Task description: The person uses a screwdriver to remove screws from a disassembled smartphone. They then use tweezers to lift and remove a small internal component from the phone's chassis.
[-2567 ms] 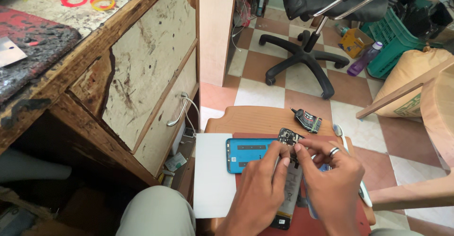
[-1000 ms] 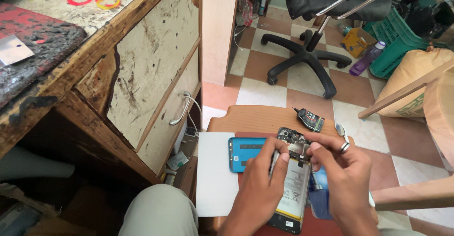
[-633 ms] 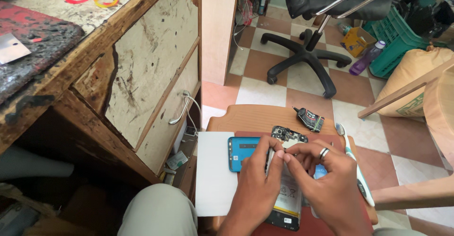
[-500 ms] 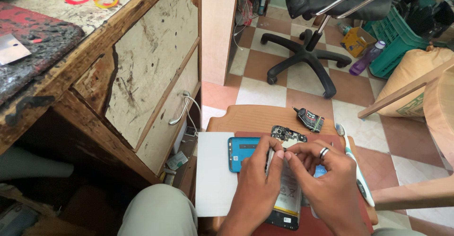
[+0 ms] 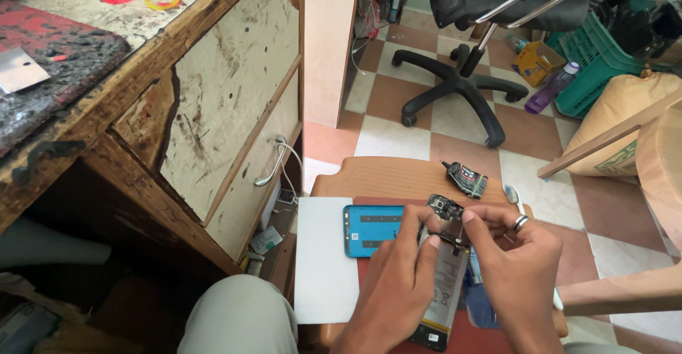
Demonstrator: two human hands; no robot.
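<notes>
**A:** Where are your hands right now?

**B:** Both low in the middle, over the small wooden stool (image 5: 383, 176) in front of my knees. My left hand (image 5: 398, 283) grips the opened phone (image 5: 444, 283) along its left edge, thumb curled across the pale battery. The phone lies lengthwise, top end pointing away from me, with the dark circuit board (image 5: 446, 212) exposed up there.

**A:** And the right?

**B:** My right hand (image 5: 518, 269), ring on 1 finger, comes in from the right. Thumb and forefinger are pinched narrow at the top of the phone, right against the board. Whether something tiny sits between the fingertips, I cannot tell; it's too small to make out.

**A:** What's around the phone?

**B:** Just to its left lies a blue phone frame (image 5: 373, 227), flat, partly on a white sheet (image 5: 327, 269) that hangs over the stool's left side. Beyond the phone, near the far right corner, sits a small dark tube (image 5: 465, 178). A toothbrush (image 5: 513, 198) shows just past my right knuckles.

**A:** Further out?

**B:** A battered wooden desk (image 5: 213, 112) with drawers on my left, an office chair (image 5: 469, 77) on the checkered floor ahead, and a purple bottle (image 5: 550, 88) beside a green crate (image 5: 597, 63).
</notes>
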